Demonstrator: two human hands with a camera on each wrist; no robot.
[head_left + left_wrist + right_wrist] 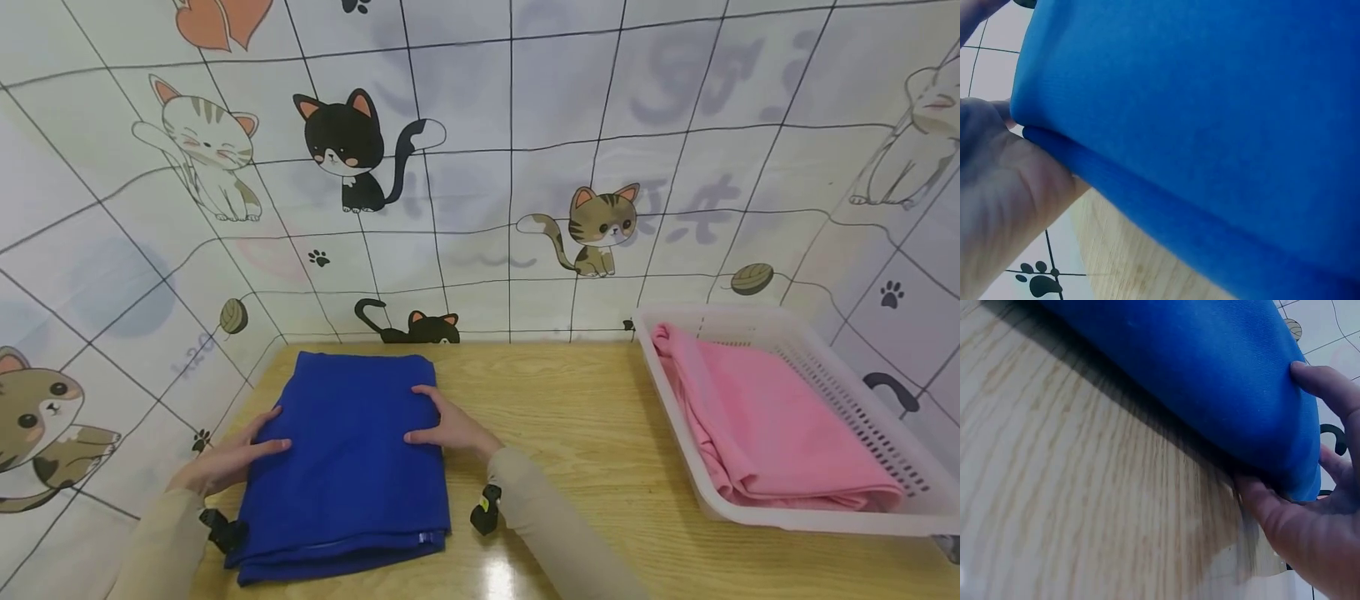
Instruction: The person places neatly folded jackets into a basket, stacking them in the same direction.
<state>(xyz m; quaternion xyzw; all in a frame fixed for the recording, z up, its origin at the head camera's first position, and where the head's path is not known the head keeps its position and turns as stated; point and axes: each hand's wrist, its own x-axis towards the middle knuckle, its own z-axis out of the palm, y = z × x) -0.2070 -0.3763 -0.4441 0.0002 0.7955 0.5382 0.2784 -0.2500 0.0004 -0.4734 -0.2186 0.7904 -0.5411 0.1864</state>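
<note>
A folded blue cloth (348,475) lies on the left of the wooden table, with a small label at its near right corner. My left hand (225,458) grips its left side, thumb on top; the other fingers are partly hidden at the edge. On the opposite side, my right hand (453,425) holds the right edge. In the right wrist view, one digit of the right hand (1316,531) presses the cloth's side (1210,381) while another sits at its bottom edge. The left wrist view shows the left palm (1016,181) against the layered cloth (1179,112).
A white plastic basket (678,425) stands on the right of the table (555,417), holding a folded pink cloth (780,417). Behind and beside the table hang white sheets (480,208) with grid lines and cartoon cats.
</note>
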